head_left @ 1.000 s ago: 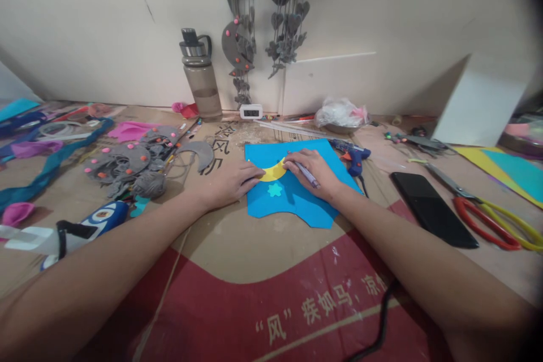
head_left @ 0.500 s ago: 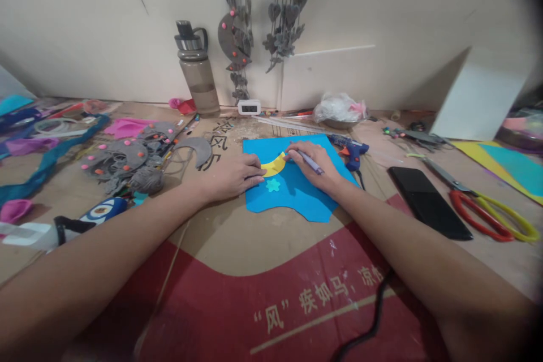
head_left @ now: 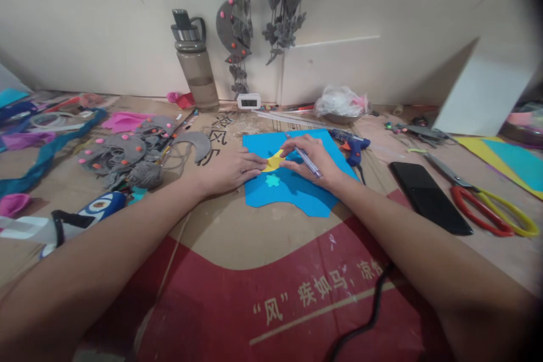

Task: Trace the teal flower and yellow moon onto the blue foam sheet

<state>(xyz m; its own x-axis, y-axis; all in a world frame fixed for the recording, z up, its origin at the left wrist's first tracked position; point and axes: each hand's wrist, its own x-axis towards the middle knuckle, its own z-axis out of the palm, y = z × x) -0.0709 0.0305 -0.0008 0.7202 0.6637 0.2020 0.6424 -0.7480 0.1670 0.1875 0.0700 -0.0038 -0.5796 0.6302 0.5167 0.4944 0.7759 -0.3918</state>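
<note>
Fingers pinning a yellow foam crescent (head_left: 272, 162) for tracing, frame centre.
Right hand (head_left: 311, 161) grips a slim pen (head_left: 306, 159); left hand (head_left: 229, 171) presses flat, holding nothing. Keep the crescent steady on the blue foam sheet (head_left: 292, 186), pen tight to its edge.

Matt blue foam sheet (head_left: 292, 189) under a matt yellow crescent (head_left: 272, 162). Dull, dusty printed cardboard (head_left: 237, 237) over the surface. Glossy black phone (head_left: 429, 197), smooth plastic-handled scissors (head_left: 487, 209), translucent plastic bottle (head_left: 195, 65).
</note>
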